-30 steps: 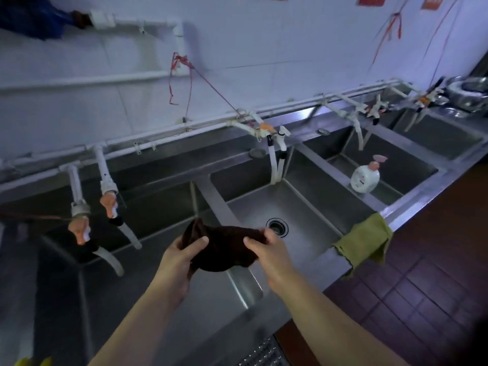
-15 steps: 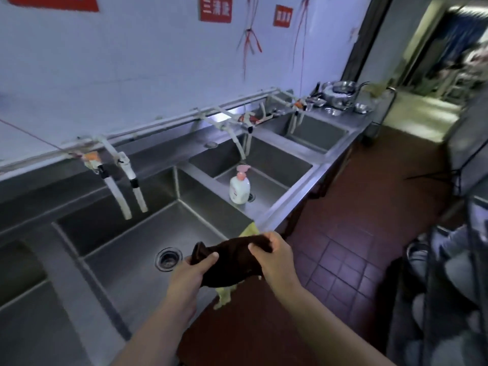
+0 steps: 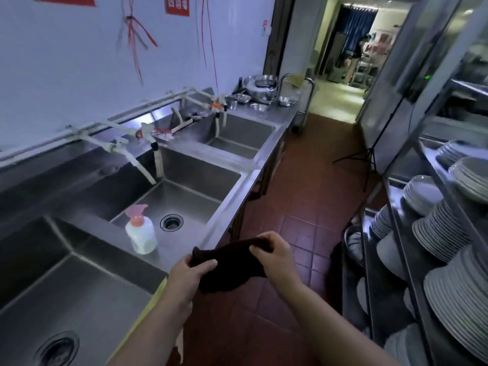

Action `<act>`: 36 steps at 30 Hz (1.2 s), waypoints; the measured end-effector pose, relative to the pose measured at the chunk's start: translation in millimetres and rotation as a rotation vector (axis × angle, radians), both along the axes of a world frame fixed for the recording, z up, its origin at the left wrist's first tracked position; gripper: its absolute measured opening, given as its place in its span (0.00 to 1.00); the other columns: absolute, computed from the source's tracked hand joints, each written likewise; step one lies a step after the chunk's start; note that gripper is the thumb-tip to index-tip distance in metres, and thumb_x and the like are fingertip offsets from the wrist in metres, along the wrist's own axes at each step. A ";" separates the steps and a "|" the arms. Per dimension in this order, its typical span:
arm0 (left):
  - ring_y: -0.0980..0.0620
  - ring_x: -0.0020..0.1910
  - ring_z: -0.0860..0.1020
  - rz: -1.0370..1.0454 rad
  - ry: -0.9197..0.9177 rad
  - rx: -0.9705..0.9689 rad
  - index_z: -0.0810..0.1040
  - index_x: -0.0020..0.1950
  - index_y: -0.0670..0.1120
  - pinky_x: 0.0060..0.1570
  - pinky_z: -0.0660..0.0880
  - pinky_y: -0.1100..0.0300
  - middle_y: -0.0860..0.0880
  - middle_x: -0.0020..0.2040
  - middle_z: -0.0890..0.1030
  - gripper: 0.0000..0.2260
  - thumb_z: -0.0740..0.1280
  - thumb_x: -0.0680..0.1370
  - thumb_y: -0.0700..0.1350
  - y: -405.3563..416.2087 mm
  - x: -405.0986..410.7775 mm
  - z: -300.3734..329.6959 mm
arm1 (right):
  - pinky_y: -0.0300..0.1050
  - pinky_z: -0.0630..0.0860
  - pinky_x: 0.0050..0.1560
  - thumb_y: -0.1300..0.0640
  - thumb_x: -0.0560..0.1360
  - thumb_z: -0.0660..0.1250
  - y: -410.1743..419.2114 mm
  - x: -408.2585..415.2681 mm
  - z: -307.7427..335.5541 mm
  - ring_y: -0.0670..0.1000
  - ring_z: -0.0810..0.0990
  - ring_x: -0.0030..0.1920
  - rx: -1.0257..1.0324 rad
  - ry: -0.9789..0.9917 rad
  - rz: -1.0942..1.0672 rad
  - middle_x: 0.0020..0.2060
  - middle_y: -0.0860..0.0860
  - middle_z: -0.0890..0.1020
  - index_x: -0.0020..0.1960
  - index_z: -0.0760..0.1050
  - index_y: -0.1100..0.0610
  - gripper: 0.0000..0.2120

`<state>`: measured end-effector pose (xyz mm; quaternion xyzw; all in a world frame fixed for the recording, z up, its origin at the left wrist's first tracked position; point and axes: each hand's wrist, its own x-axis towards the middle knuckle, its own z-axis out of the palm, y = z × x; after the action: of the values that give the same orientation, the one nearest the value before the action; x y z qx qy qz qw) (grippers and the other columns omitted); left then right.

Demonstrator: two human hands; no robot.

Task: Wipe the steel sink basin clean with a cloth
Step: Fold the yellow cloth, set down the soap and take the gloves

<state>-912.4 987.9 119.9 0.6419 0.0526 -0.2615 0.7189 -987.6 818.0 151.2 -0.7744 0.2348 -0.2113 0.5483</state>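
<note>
Cloth (image 3: 232, 265), dark brown, is stretched between your two hands above the front rim of the steel counter, out over the red tiled floor (image 3: 298, 228) and touching no basin. Your left hand (image 3: 188, 277) pinches its left end with thumb over curled fingers; your right hand (image 3: 277, 256) grips the right end, fingers wrapped round the fabric.

Status: wiping does not appear to be under way. The cloth is clear of all steel surfaces. The near basin (image 3: 79, 299) lies at lower left, its drain visible. The middle basin (image 3: 190, 202) lies beyond the divider on which a soap bottle (image 3: 141, 232) stands. A third basin (image 3: 237, 138) sits farther along. None shows suds or wipe marks; whether any has been cleaned cannot be determined.

Remaining, as judged: lower the cloth into the intended basin, then wipe floor, walls and drain surround. A yellow cloth (image 3: 153, 302) hangs over the counter edge beside your left forearm.
</note>
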 end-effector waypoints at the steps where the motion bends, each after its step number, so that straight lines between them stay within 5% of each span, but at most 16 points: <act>1: 0.44 0.45 0.83 -0.016 0.010 -0.011 0.79 0.51 0.42 0.47 0.79 0.51 0.42 0.44 0.84 0.12 0.74 0.69 0.37 -16.8 15.9 -1.6 | 0.32 0.74 0.36 0.68 0.70 0.70 -15.2 13.4 0.8 0.39 0.77 0.35 0.002 0.003 -0.012 0.34 0.47 0.79 0.38 0.74 0.51 0.12; 5: 0.44 0.44 0.81 -0.044 0.011 -0.053 0.78 0.52 0.37 0.42 0.77 0.56 0.39 0.45 0.83 0.12 0.72 0.69 0.33 -83.2 75.5 0.6 | 0.33 0.75 0.35 0.69 0.70 0.69 -76.6 63.5 7.5 0.40 0.77 0.34 0.026 0.025 -0.082 0.34 0.48 0.79 0.39 0.75 0.54 0.11; 12: 0.37 0.43 0.82 -0.186 -0.110 0.039 0.79 0.45 0.38 0.47 0.78 0.43 0.36 0.42 0.83 0.07 0.72 0.69 0.32 -190.1 152.0 14.9 | 0.32 0.75 0.36 0.70 0.69 0.70 -185.1 120.6 8.3 0.40 0.78 0.35 0.031 0.031 -0.213 0.34 0.48 0.81 0.40 0.76 0.54 0.11; 17: 0.40 0.40 0.82 -0.261 -0.227 0.109 0.80 0.43 0.40 0.42 0.79 0.46 0.39 0.40 0.83 0.06 0.72 0.69 0.33 -272.0 193.3 14.7 | 0.33 0.75 0.40 0.68 0.69 0.71 -273.3 158.3 -8.8 0.43 0.79 0.38 0.004 0.047 -0.242 0.35 0.48 0.82 0.40 0.77 0.52 0.11; 21: 0.47 0.31 0.81 -0.267 -0.256 0.146 0.78 0.41 0.40 0.28 0.77 0.56 0.43 0.34 0.82 0.05 0.72 0.70 0.33 -353.5 228.8 6.5 | 0.32 0.74 0.37 0.66 0.70 0.71 -358.5 190.5 -26.5 0.41 0.79 0.37 0.012 0.050 -0.223 0.34 0.46 0.82 0.39 0.77 0.51 0.10; 30: 0.55 0.33 0.79 -0.111 -0.342 0.245 0.78 0.39 0.47 0.35 0.74 0.63 0.51 0.34 0.81 0.07 0.73 0.69 0.36 -533.5 300.7 16.7 | 0.39 0.74 0.39 0.68 0.69 0.70 -549.2 280.2 -14.2 0.44 0.77 0.36 0.013 0.044 -0.118 0.33 0.47 0.79 0.38 0.75 0.52 0.12; 36: 0.52 0.37 0.81 -0.036 -0.315 0.263 0.80 0.41 0.46 0.40 0.76 0.60 0.48 0.36 0.83 0.06 0.74 0.69 0.37 -600.2 362.7 11.0 | 0.33 0.73 0.36 0.67 0.69 0.71 -623.3 355.4 -25.7 0.39 0.77 0.34 0.014 0.068 -0.064 0.30 0.45 0.80 0.37 0.76 0.51 0.11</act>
<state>-549.8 387.7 130.9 0.7642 -0.0385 -0.1615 0.6232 -632.3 194.6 125.5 -0.7694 0.2796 -0.2006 0.5382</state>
